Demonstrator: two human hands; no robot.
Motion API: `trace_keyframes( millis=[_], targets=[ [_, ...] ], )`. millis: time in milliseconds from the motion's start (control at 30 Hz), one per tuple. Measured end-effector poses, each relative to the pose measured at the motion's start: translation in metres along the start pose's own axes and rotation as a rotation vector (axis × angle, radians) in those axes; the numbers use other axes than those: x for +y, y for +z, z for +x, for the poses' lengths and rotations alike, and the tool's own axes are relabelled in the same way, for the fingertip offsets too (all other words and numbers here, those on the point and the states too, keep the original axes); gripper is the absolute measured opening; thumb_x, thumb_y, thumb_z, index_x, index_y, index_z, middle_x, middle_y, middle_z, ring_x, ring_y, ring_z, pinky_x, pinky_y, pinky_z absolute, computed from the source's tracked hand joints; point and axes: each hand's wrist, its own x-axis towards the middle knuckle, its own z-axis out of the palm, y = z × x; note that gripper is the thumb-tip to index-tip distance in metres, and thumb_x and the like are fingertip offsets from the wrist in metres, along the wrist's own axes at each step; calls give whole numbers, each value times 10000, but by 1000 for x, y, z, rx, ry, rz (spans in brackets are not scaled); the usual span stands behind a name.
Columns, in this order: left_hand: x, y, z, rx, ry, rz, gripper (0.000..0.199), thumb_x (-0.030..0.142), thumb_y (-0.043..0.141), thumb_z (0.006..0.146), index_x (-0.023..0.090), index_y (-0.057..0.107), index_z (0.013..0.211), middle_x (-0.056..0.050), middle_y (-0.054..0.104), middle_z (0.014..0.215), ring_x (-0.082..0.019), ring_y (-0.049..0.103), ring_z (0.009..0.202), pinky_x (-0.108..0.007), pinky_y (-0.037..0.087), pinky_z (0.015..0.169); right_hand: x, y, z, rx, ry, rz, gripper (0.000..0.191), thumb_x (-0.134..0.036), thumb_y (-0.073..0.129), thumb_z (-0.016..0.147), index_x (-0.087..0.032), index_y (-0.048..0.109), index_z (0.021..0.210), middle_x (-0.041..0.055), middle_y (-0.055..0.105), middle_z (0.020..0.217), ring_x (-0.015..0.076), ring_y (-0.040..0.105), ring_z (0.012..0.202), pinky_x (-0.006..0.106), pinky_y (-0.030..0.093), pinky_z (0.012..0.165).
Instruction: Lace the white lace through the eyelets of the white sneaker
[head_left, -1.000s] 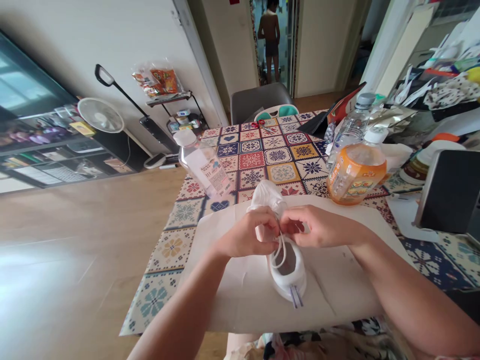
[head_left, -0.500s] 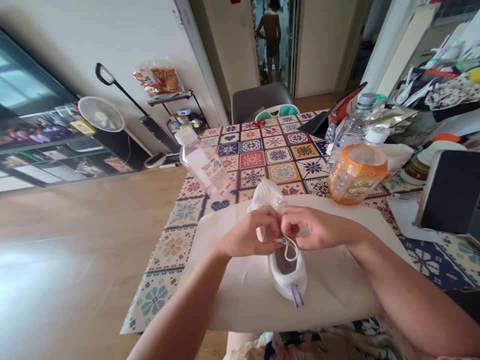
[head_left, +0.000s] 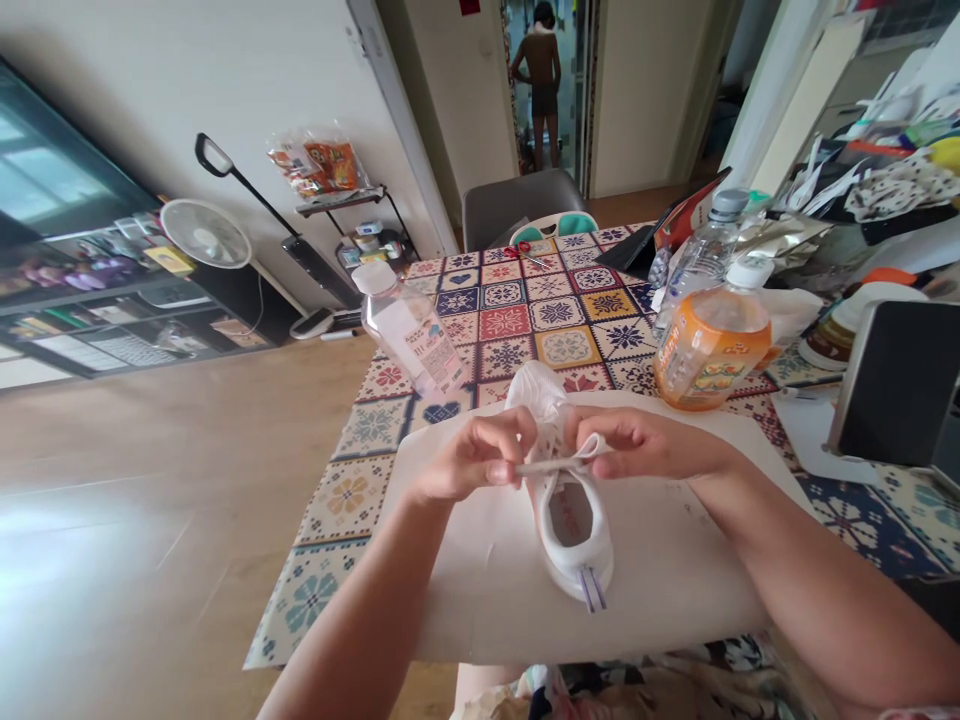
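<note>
A white sneaker (head_left: 551,540) lies on a pale sheet (head_left: 480,600), its toe pointing away from me and its heel, with a striped pull tab, toward me. Its white shoelace (head_left: 551,466) is stretched sideways above the tongue. My left hand (head_left: 480,455) pinches the lace on the left side of the shoe. On the right, my right hand (head_left: 637,445) has its fingers closed on the lace, and a small loop stands up by the thumb. Part of the lacing is hidden behind my fingers.
A clear bottle (head_left: 412,335) with a white cap stands left of the sheet. To the right are an orange-labelled bottle (head_left: 712,345), a water bottle (head_left: 701,250) and a dark screen (head_left: 896,385). Red scissors (head_left: 525,250) lie at the far end. A person (head_left: 540,80) stands in a doorway.
My hands have moved apart, the left one leftward, drawing the lace out straight between them. The loop that hung over the shoe opening is now small and by my right thumb.
</note>
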Motion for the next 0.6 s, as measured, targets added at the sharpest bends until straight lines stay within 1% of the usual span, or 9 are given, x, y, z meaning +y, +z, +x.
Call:
trace_keyframes(
  millis=[100, 167, 200, 267, 367, 433, 500, 533, 600],
  targets=[
    [-4, 0, -1, 199, 53, -110, 597, 699, 747, 601, 202, 475, 413, -4, 383, 609, -157, 427, 621, -327, 424, 624, 1, 0, -3, 191, -125, 204, 407, -531, 668, 874, -187, 524, 712, -3, 458, 790, 142, 450, 753, 283, 390, 707],
    [-4, 1, -2, 341, 89, -159, 658, 750, 741, 537, 199, 410, 397, 5, 311, 594, -156, 396, 596, -324, 419, 598, 1, -2, -3, 328, -199, 300, 459, -552, 693, 836, -203, 456, 655, -19, 406, 692, 145, 426, 681, 287, 395, 660],
    [-3, 1, -2, 398, 123, -170, 655, 760, 734, 535, 202, 415, 409, 11, 277, 601, -153, 380, 590, -320, 416, 592, 1, -4, -4, 395, -221, 331, 472, -563, 691, 828, -213, 431, 651, -31, 367, 648, 142, 406, 635, 287, 396, 634],
    [-1, 0, -3, 487, 199, -139, 612, 779, 690, 588, 222, 473, 454, 20, 219, 619, -148, 345, 582, -321, 418, 590, -1, -10, -4, 548, -222, 334, 452, -580, 647, 848, -233, 413, 677, -51, 285, 601, 135, 344, 554, 278, 383, 571],
    [1, -2, -6, 609, 235, -31, 604, 840, 580, 655, 257, 535, 507, 32, 161, 608, -131, 272, 529, -304, 409, 529, -2, -17, -3, 781, -188, 225, 340, -566, 532, 914, -267, 474, 763, -57, 243, 595, 130, 259, 500, 254, 312, 476],
    [0, 0, -7, 611, 226, -27, 587, 811, 612, 669, 251, 543, 507, 41, 178, 560, -104, 256, 466, -273, 384, 460, 2, -17, -1, 885, -182, 171, 291, -555, 525, 921, -280, 546, 827, -61, 271, 578, 122, 249, 484, 244, 271, 439],
    [-2, 5, -5, 528, 193, -72, 478, 664, 727, 697, 237, 584, 536, 47, 302, 510, -81, 328, 430, -252, 388, 438, 7, -11, 2, 947, -147, 129, 290, -556, 598, 883, -268, 623, 872, -63, 353, 556, 106, 289, 469, 235, 250, 418],
    [-3, 9, -4, 480, 155, -98, 399, 573, 777, 704, 229, 623, 574, 44, 393, 510, -78, 388, 434, -246, 404, 447, 9, -5, 4, 952, -105, 91, 300, -549, 641, 858, -251, 658, 884, -58, 409, 552, 99, 323, 465, 232, 251, 414],
    [-6, 19, 1, 409, 28, -142, 272, 445, 838, 690, 206, 712, 717, 22, 553, 568, -87, 504, 484, -234, 433, 479, 12, 8, 8, 886, -9, -42, 294, -505, 699, 828, -215, 711, 872, -33, 522, 570, 98, 419, 482, 229, 302, 428]
  ],
)
